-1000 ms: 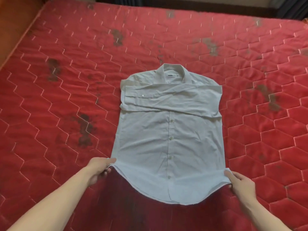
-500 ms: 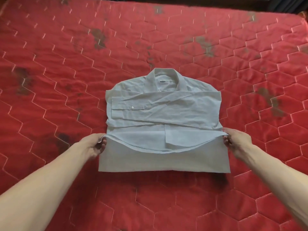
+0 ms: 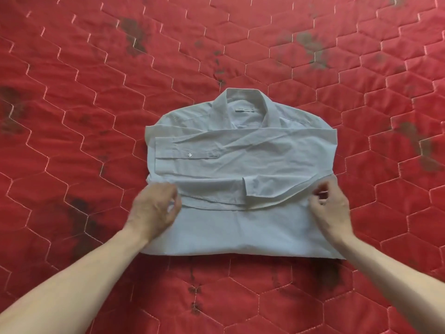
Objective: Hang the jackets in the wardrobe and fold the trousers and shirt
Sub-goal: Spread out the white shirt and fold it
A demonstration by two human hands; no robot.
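From the head view, the pale shirt (image 3: 240,165) is lying flat on the red bed (image 3: 72,116), collar pointing away, long side running left to right. The left hand (image 3: 154,210) and right hand (image 3: 331,210) are pinching the folded-up hem at each side. Dark stains are dotting the bed around it.

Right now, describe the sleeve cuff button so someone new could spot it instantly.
Start at the red quilted mattress; the pale folded shirt lies in its middle, collar away from the person. A sleeve is folded across the chest, and near its left end sits the button. It is the only small round white dot showing on the cloth.
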